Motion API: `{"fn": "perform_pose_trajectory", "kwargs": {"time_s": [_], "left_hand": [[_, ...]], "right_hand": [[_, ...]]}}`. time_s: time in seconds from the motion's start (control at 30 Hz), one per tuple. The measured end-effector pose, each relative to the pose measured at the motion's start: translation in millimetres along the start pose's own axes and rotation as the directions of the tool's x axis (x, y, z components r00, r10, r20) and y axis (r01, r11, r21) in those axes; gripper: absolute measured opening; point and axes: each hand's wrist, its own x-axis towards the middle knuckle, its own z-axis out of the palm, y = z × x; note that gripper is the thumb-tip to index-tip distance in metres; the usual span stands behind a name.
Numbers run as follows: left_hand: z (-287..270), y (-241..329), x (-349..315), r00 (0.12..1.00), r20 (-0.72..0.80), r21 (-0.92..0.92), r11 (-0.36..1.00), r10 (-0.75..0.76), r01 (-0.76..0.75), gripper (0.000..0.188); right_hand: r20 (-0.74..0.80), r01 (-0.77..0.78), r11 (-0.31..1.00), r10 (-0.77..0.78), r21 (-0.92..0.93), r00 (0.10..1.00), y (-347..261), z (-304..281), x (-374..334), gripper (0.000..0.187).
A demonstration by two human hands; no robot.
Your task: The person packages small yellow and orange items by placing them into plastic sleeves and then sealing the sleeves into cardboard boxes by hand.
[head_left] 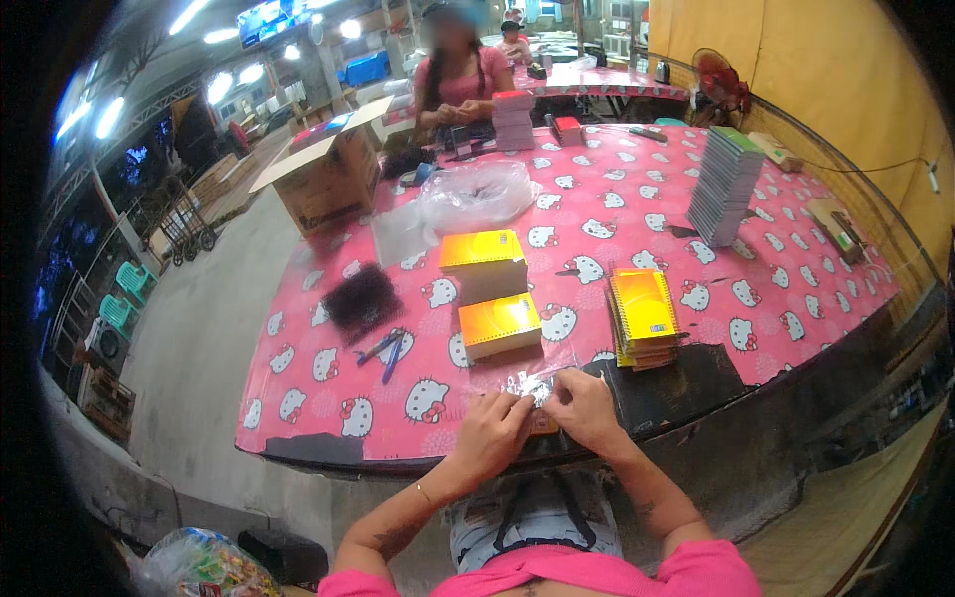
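At the near edge of the table my left hand [493, 428] and my right hand [589, 410] meet with fingers bent inward. Between them glints a shiny clear plastic film [535, 386], which both hands appear to pinch. A bit of yellow-orange [544, 425] shows under the fingers, probably a notebook, mostly hidden. Just beyond lies a stack of yellow-orange notebooks [499, 318], with a taller similar stack [482, 249] behind it. Right of my hands stands a pile of spiral-bound yellow notebooks [645, 303], partly on a black patch [676, 388].
A black wire-like bundle [360, 301] and blue-handled pliers or cutters [391, 353] lie left. Beyond are clear plastic bags [477, 196], an open carton [328, 179] and a tall notebook stack [723, 189]. Across the pink patterned table [597, 199], a person [463, 85] stands handling something small.
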Motion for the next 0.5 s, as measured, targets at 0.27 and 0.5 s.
{"fn": "perform_pose_trajectory", "kwargs": {"time_s": [0.27,0.5], "left_hand": [[-52,22,44,0.937,0.134,-0.638,0.696,-0.321,0.33,0.024],[-10,-71,61,0.982,-0.182,-0.028,0.999,-0.046,0.042,0.03]], "right_hand": [[-0.195,0.052,0.888,0.043,0.456,0.98,-36,2,-32,0.052],[-0.363,0.028,0.872,0.174,0.488,0.915,26,-100,33,0.053]]}}
